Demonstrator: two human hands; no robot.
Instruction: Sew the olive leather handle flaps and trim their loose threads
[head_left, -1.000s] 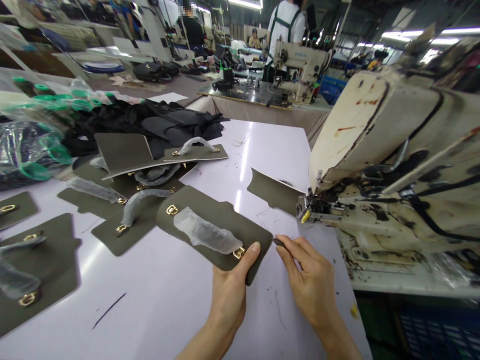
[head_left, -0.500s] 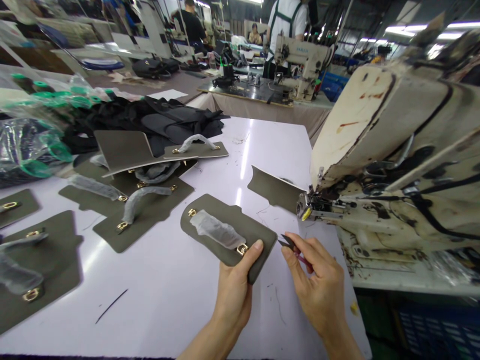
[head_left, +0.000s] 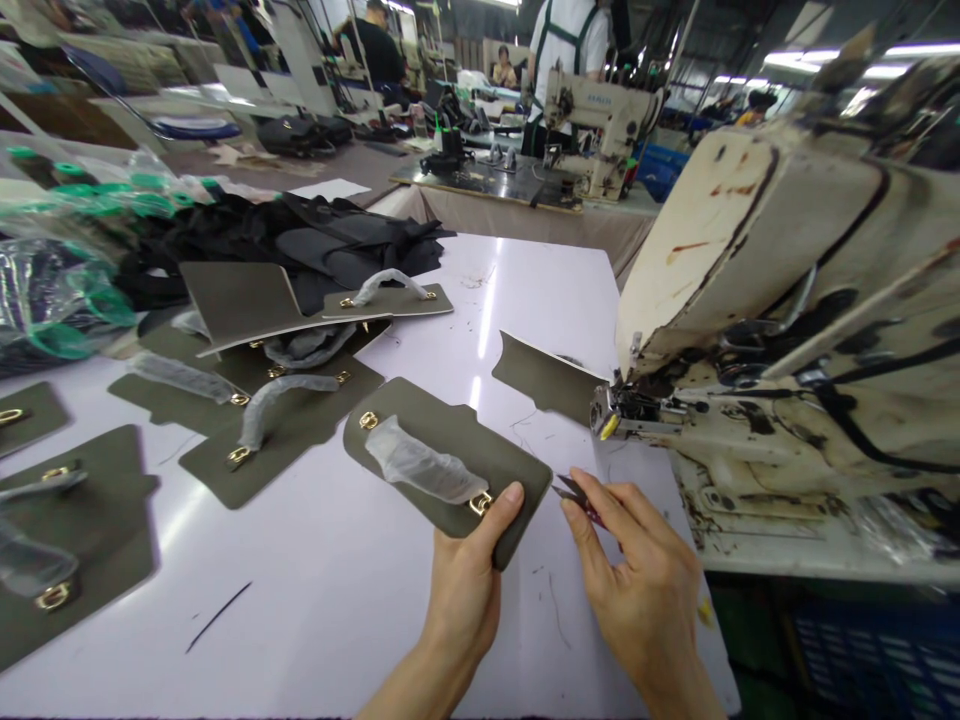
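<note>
My left hand (head_left: 466,575) grips the lower right end of an olive-grey bag flap (head_left: 442,410), its thumb on top beside a gold ring fitting (head_left: 480,502). A handle wrapped in white film (head_left: 424,465) runs along the flap between two gold fittings. Just right of the flap's corner, my right hand (head_left: 637,570) is closed around small thread snips (head_left: 579,494). Their dark pointed blades face the flap's edge with a small gap; the grip is mostly hidden by my fingers.
Several similar panels with wrapped handles (head_left: 289,440) lie at left on the white table (head_left: 315,590). Another olive panel (head_left: 551,380) rests near the sewing machine (head_left: 697,270) at right. Black cut pieces (head_left: 330,240) and green-ended thread cones (head_left: 60,320) are behind. People work farther back.
The flap in my left hand has tilted slightly, its far end shifting left and nearer. My right hand has moved a little right and down with the snips.
</note>
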